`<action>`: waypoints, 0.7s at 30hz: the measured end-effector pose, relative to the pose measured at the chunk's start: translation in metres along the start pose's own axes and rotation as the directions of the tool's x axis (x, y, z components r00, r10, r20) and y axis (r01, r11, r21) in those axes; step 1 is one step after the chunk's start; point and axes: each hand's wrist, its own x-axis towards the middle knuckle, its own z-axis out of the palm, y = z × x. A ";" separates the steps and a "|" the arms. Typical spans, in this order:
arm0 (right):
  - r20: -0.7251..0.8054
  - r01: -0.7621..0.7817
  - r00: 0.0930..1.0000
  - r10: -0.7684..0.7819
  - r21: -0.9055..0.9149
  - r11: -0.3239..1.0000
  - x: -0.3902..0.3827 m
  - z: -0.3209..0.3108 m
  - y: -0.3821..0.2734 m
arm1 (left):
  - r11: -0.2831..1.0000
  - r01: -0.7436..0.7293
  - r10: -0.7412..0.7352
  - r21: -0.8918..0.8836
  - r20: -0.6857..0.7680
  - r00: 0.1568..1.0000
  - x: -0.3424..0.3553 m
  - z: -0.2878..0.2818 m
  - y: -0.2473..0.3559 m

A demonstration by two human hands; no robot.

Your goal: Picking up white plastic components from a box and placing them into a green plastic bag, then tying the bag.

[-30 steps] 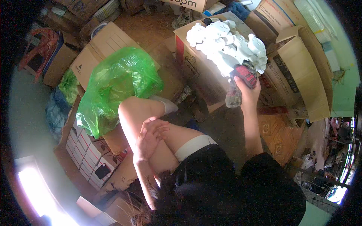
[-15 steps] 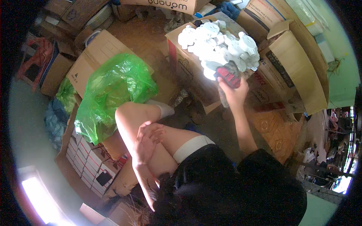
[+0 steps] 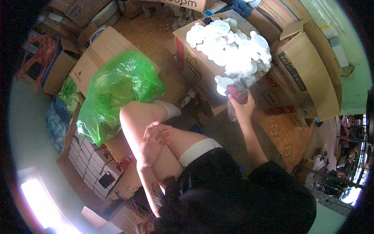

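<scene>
Right hand (image 3: 242, 106) closed around red-and-black object (image 3: 237, 93) at near edge of cardboard box (image 3: 194, 62) heaped with white pieces (image 3: 230, 50); left hand (image 3: 152, 142) open, resting on knee. Green bag (image 3: 117, 93) left; cartons crowding floor.

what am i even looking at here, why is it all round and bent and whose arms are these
This is one picture from a wide fisheye camera worn on a person's head, looking down, so straight edges bend toward the rim. No machine here: the arms are the wearer's own. The left hand rests on the bare bent knee. The right hand reaches forward and grips a small red and dark object at the edge of an open cardboard box heaped with white moulded parts. Beside the knee lies a green plastic bag. More cardboard boxes stand around on the floor.
</scene>
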 end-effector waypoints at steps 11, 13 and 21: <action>-0.207 0.068 0.974 -0.090 -0.113 0.991 0.009 0.068 0.029 | 0.999 -0.015 0.016 0.044 -0.014 1.000 0.000 -0.002 -0.004; -0.251 0.098 0.960 -0.124 -0.115 0.989 0.009 0.074 0.032 | 0.999 -0.016 0.017 0.043 -0.016 1.000 -0.001 -0.002 -0.003; -0.285 0.085 0.954 -0.098 -0.058 0.995 0.014 0.087 0.029 | 0.999 -0.032 0.032 0.041 -0.011 0.999 -0.005 -0.005 -0.003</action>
